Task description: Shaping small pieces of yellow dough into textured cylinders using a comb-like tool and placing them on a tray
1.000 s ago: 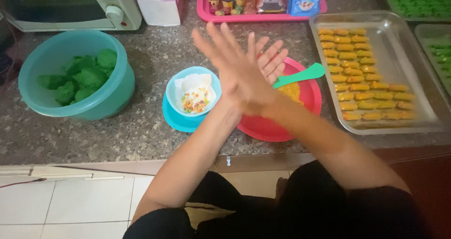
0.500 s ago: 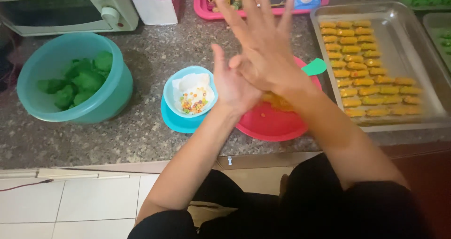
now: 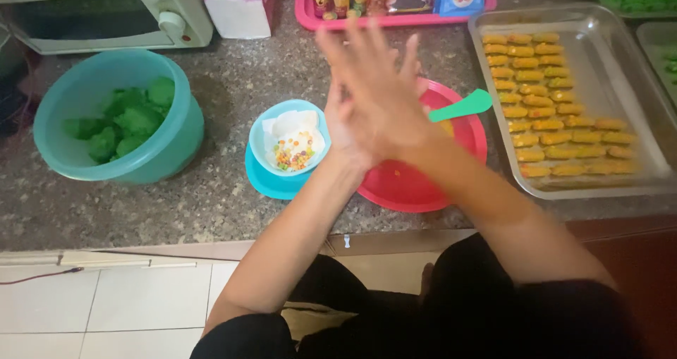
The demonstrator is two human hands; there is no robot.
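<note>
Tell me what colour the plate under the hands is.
The round plastic plate is red, seen in the head view, beneath both hands.

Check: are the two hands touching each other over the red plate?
Touching. The head view shows the right hand pressed palm-to-palm across the left hand, no gap between them, above the red plate.
</note>
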